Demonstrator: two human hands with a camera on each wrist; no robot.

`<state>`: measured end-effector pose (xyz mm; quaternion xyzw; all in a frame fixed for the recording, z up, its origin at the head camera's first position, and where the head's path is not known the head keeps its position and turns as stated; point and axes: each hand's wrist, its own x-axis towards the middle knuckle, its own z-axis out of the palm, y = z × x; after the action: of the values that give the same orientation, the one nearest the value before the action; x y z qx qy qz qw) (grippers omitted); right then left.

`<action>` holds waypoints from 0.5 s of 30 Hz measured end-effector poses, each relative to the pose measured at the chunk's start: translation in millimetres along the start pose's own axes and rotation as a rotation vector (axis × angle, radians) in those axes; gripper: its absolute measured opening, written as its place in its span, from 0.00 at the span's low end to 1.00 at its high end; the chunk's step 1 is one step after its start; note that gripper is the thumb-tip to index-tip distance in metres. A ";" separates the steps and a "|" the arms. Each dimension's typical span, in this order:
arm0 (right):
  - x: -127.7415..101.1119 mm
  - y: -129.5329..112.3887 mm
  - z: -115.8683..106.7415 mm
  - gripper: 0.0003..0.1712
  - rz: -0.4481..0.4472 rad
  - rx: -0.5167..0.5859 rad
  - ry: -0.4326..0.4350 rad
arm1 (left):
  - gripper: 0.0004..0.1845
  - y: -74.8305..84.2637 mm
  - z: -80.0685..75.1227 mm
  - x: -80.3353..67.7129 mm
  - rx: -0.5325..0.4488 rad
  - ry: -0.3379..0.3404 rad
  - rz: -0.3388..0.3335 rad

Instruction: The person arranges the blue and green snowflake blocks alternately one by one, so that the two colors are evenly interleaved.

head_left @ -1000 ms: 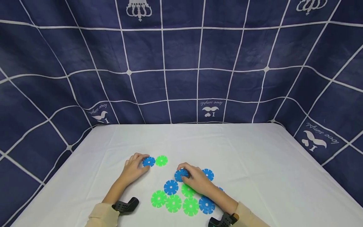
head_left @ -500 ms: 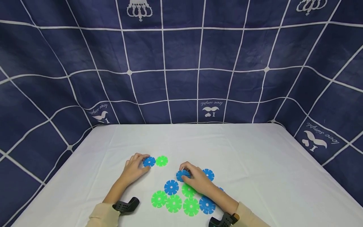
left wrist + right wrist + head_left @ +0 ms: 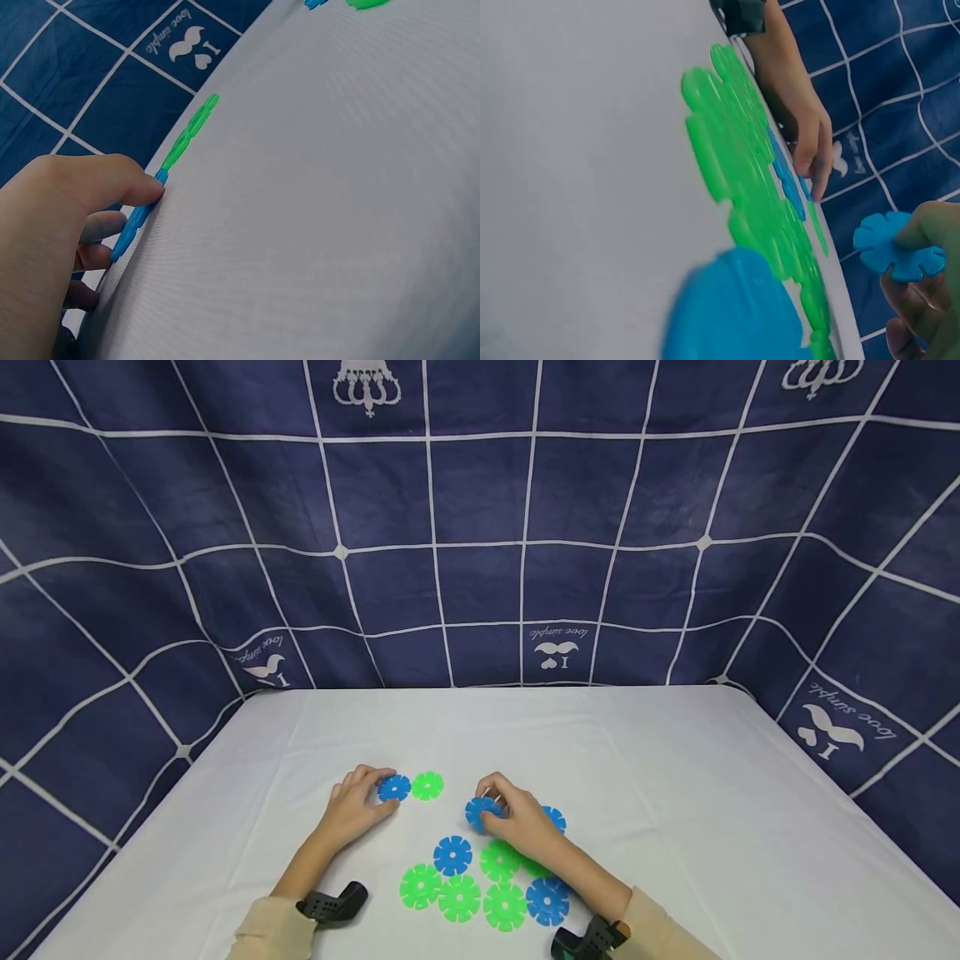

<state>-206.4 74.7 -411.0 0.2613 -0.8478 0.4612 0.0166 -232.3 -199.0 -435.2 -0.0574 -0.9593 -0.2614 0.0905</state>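
In my right hand (image 3: 525, 825), a blue notched interlocking disc (image 3: 482, 814) is pinched between thumb and fingers, raised and tilted above the table; the right wrist view shows this blue disc (image 3: 898, 246) clear of the tabletop. To the left, my left hand (image 3: 355, 806) holds another blue disc (image 3: 394, 788) by its edges, thumb on the near side and fingers on the far side. That disc lies flat, its right edge meeting a green disc (image 3: 427, 786). In the left wrist view, the blue disc (image 3: 135, 225) and green disc (image 3: 190, 133) form one line.
Below my right hand lie several green discs (image 3: 459, 898) and blue discs (image 3: 547, 902), some overlapping. A single blue disc (image 3: 452, 856) sits at the pile's upper left. White cloth (image 3: 675, 793) covers the table; a dark blue checked curtain (image 3: 480, 585) encloses the back and sides.
My right hand has lifted its blue disc slightly up and away from the pile, tipping its face toward the camera. The left hand and its two discs stay put.
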 end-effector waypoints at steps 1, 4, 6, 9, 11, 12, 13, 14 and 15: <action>2.0 -0.8 -0.5 0.14 0.002 0.009 0.008 | 0.27 0.1 -0.2 -0.2 -0.001 0.002 -0.002; 9.0 -2.8 -1.3 0.14 0.020 0.021 0.038 | 0.27 0.7 -0.5 -0.4 -0.004 0.004 -0.006; 14.4 -3.9 -1.4 0.14 0.040 0.046 0.054 | 0.27 1.3 -0.6 -0.6 -0.005 0.003 -0.008; 23.9 -4.6 -0.7 0.15 0.080 0.091 0.069 | 0.27 1.7 -0.7 -0.8 -0.007 -0.003 -0.012; 31.3 -4.1 0.9 0.15 0.105 0.128 0.081 | 0.27 1.7 -0.9 -1.0 -0.007 -0.006 -0.012; 35.2 -3.4 2.4 0.15 0.117 0.136 0.088 | 0.26 1.5 -1.0 -1.0 -0.008 -0.008 -0.010; 39.2 -2.2 4.3 0.15 0.127 0.146 0.097 | 0.26 1.1 -1.3 -1.3 -0.008 -0.007 -0.009; 43.0 -0.6 6.9 0.15 0.134 0.151 0.103 | 0.26 0.6 -1.5 -1.5 -0.007 -0.006 -0.009; 46.6 0.6 9.6 0.15 0.143 0.156 0.106 | 0.26 0.0 -2.0 -2.2 -0.006 -0.004 -0.011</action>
<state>-244.8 47.5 -404.4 0.1757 -0.8236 0.5392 0.0081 -229.8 -200.1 -434.0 -0.0530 -0.9589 -0.2648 0.0870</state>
